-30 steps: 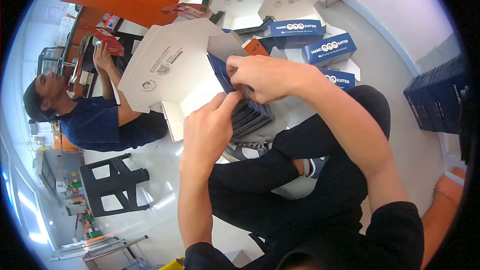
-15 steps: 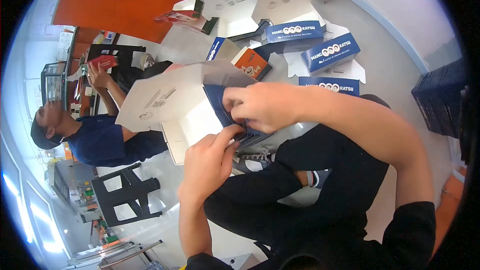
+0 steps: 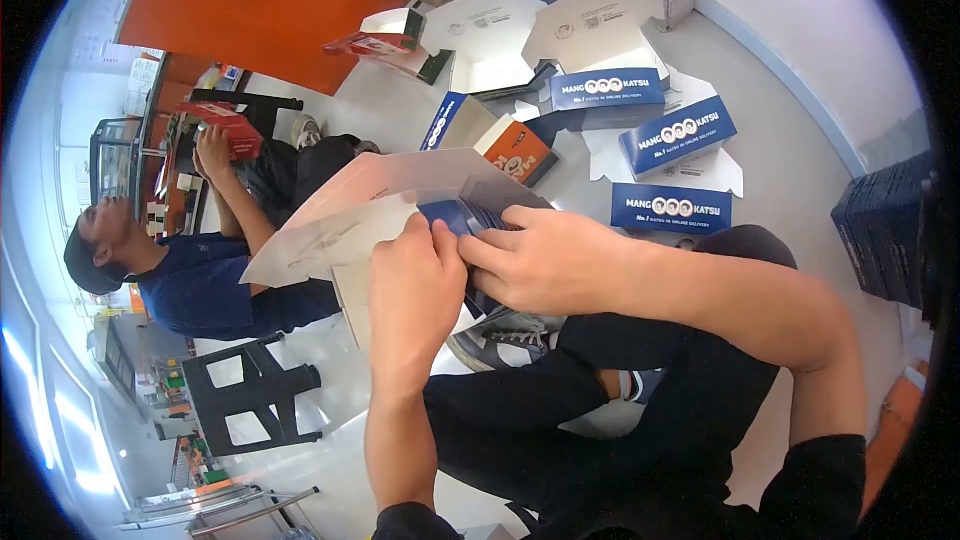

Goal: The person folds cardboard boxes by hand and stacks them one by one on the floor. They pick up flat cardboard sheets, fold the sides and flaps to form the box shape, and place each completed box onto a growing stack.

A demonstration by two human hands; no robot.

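An open cardboard box (image 3: 345, 245), white inside and blue outside, is in front of my knees with its large lid panel raised. Several blue layers show at its near end, like boxes nested together. My left hand (image 3: 415, 285) has its fingers closed over the blue end wall, thumb and forefinger at the top edge. My right hand (image 3: 545, 260) is closed at the same end, its fingertips against the layered blue edges and close to the left thumb. Both hands hide much of the box's interior and its lower part.
Several blue printed boxes (image 3: 670, 208) lie on the floor ahead, beside an orange-fronted box (image 3: 515, 150) and a red and green one (image 3: 395, 35). A dark stack (image 3: 885, 225) stands at right. A black stool (image 3: 250, 390) and a seated co-worker (image 3: 205, 280) are at left.
My left hand has moved up onto the blue end wall, and my right hand has shifted right and down. The lid panel has tilted. The co-worker's hands and red box have moved slightly.
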